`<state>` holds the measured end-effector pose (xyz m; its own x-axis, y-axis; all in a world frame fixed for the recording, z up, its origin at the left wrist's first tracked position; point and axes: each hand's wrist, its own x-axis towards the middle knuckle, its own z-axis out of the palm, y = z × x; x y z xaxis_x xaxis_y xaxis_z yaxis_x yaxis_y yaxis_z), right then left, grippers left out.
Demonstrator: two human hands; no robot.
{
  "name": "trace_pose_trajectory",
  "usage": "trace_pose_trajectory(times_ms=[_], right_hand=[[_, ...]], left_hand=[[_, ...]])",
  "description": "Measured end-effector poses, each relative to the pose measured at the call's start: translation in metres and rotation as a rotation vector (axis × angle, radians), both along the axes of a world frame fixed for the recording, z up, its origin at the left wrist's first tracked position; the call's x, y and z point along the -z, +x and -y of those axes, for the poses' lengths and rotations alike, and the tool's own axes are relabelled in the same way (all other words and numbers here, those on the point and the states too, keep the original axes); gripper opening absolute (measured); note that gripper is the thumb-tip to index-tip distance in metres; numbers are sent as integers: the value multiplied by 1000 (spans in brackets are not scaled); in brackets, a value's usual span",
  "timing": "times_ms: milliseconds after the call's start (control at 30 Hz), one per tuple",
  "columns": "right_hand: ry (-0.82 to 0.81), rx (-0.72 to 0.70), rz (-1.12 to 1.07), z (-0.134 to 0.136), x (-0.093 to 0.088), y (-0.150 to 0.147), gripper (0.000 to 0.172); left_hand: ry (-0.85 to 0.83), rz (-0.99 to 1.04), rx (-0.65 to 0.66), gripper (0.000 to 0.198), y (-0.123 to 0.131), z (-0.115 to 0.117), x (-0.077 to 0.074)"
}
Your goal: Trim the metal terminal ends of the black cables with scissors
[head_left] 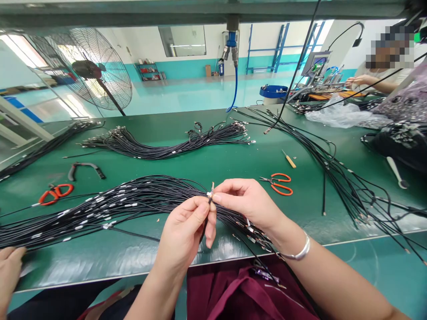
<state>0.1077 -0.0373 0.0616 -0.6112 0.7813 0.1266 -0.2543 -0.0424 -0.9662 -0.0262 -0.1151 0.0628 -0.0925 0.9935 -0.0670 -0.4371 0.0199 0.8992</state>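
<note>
Near the front of the green table, my left hand (189, 222) pinches a black cable (203, 229) just below its stripped end. Bare wires and a small white piece (210, 194) show at the cable's tip, which points upward. My right hand (248, 200) has its thumb and fingertips closed on that tip, touching the left fingers. Exactly what lies between the right fingertips is partly hidden. Behind and beneath both hands runs a thick bundle of black cables (147, 195) with white labels, its stripped ends fanning out below my right wrist.
Orange-handled scissors (282, 184), a yellow-handled pick (289, 160), grey pliers (86, 169) and orange-handled cutters (56, 194) lie about. More cable bundles (167, 144) cross the green table (216, 166). Another person's hand (10, 271) rests at left; a co-worker (376, 71) sits back right.
</note>
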Motion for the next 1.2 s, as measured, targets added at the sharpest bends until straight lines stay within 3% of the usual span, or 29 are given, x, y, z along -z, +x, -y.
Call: trace_pose_trajectory(times_ms=[233, 400, 700, 1033, 1100, 1200], right_hand=[[-157, -171, -106, -7, 3, -5, 15], [-169, -193, -147, -8, 5, -10, 13], [-345, -325, -196, -9, 10, -15, 11], [-370, -376, -88, -15, 10, -2, 21], [-319, -320, -22, -23, 14, 10, 24], [-160, -48, 84, -36, 22, 43, 27]], left_hand=[[33, 219, 205, 22, -7, -4, 8], [33, 375, 316, 17, -10, -6, 15], [40, 445, 439, 26, -11, -5, 20], [-33, 232, 545, 36, -11, -11, 22], [-55, 41, 441, 31, -8, -12, 18], [-51, -343, 185, 21, 0, -9, 10]])
